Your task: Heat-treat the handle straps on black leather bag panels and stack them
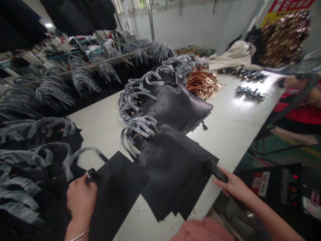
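Observation:
My left hand (pixel 81 197) is closed on a short black strap (pixel 93 174) at the left front, beside a plastic-wrapped bag handle. Under and beside it lies a flat black bag panel (pixel 117 190). My right hand (pixel 232 184) is wrapped round a black-handled tool (pixel 217 171) whose kind I cannot make out. The tool's tip is over the right edge of a stack of black bag panels (pixel 173 160), which fan out across the middle. Wrapped handles (pixel 140 127) curve up from the stack's far left side.
More black panels (pixel 175 103) are piled behind, near brown straps with gold clasps (pixel 203 83). Black hardware pieces (pixel 249 93) lie on the white table (pixel 225 130). Wrapped handles (pixel 55 88) hang over a rail at left. A black machine (pixel 283 190) stands right; another person's arm (pixel 298 87) is beyond.

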Motion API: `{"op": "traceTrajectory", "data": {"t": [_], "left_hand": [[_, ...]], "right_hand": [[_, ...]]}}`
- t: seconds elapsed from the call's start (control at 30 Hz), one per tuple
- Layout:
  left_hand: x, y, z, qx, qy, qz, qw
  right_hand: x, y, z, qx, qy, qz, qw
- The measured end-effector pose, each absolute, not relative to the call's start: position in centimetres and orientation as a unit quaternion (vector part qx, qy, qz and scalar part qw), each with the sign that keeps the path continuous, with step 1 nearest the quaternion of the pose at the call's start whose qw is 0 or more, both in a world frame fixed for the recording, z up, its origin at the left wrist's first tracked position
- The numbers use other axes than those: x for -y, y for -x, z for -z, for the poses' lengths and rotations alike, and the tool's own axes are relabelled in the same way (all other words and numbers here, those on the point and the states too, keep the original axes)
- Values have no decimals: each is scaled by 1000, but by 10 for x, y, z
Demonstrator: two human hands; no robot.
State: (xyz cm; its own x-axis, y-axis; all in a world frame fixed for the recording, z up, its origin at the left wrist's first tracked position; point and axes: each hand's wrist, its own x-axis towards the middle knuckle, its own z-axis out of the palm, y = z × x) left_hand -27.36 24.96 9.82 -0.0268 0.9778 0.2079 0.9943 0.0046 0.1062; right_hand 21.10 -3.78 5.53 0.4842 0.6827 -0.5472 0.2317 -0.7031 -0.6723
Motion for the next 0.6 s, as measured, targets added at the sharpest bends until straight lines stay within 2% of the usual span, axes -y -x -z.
{"op": "traceTrajectory", "data": {"t": [0.1,0.2,0.27,0.37,0.6], "left_hand": [[-214,174,-65,550,808,207,-50],[-172,78,-31,370,902,162,-151],[-151,35,-16,300,933,121,-155],[-137,8,-6,296,943,84,-128],[-131,10,-2,280,953,50,-108]], "right_hand": [[33,-217,-58,274,809,-440,279],[22,-218,-65,287,796,-461,267],[15,-217,-69,295,783,-483,259],[10,-216,-73,293,760,-516,265],[-20,-222,-73,259,730,-556,300]]}}
